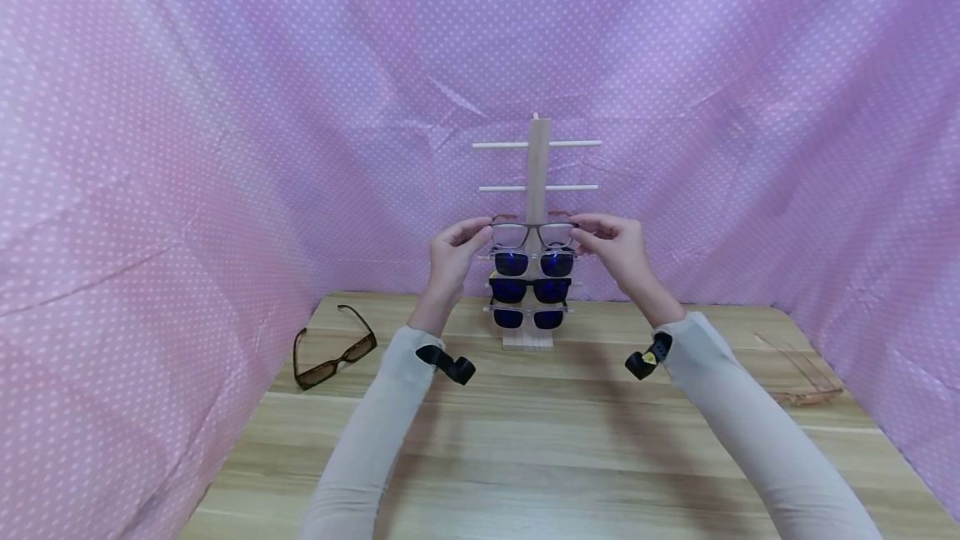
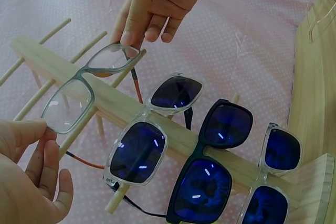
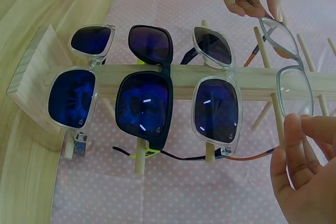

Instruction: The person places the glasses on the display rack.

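My left hand [image 1: 450,257] and right hand [image 1: 618,250] are pinching opposite ends of the clear-lens glasses [image 1: 533,226]. I am holding them at the rack [image 1: 538,161], above three mounted sunglasses [image 1: 529,283], near the counter's [image 1: 525,448] far edge. Brown sunglasses [image 1: 342,360] are lying by its far left corner.

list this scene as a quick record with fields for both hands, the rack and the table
left hand: pinches one end of the clear-lens glasses
right hand: pinches their other end
wooden rack: holds, top to bottom, upper clear-framed sunglasses, black-framed sunglasses, lower clear-framed sunglasses
table: brown sunglasses at left, pinkish glasses at right
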Tool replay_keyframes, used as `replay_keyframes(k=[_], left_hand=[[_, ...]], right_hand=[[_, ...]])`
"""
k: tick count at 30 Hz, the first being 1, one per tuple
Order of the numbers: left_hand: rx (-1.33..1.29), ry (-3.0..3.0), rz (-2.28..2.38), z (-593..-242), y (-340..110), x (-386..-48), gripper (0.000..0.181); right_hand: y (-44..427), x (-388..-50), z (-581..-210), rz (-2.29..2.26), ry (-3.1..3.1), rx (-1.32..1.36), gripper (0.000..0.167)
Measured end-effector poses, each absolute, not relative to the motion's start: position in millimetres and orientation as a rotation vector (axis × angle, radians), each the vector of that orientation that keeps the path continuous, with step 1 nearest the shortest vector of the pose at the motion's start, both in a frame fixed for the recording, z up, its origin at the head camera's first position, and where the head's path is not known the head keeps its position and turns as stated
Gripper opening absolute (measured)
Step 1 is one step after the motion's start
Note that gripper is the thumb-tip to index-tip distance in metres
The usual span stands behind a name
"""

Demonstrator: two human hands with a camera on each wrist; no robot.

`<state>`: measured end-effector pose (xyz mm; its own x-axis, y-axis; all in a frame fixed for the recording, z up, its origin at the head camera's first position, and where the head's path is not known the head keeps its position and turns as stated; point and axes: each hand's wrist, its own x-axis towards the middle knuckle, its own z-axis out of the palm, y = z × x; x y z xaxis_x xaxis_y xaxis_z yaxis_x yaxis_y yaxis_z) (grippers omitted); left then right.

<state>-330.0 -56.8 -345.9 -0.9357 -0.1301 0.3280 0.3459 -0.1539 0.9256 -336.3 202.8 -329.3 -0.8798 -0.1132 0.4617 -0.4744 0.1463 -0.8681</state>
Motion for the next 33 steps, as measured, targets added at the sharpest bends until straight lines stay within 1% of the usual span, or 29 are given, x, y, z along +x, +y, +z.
replay_keyframes(k=[14,24,33], left_hand=[[-0.189,-1.855,-2.098,-348.9,-50.4,-325.6,0.025],[-0.182,-1.857,-2.066,-350.8,-48.3,-324.5,0.024],[-0.211,-1.836,-2.060,-352.6,-49.2,-323.9,0.025]], right_hand=[[205.9,-334.8,-330.6,1.744,-2.210,0.498,0.027],[207.8,-332.5,-330.3,1.775,-2.216,0.499,0.035],[209.4,-332.9,-335.8,1.797,-2.165,0.539,0.035]])
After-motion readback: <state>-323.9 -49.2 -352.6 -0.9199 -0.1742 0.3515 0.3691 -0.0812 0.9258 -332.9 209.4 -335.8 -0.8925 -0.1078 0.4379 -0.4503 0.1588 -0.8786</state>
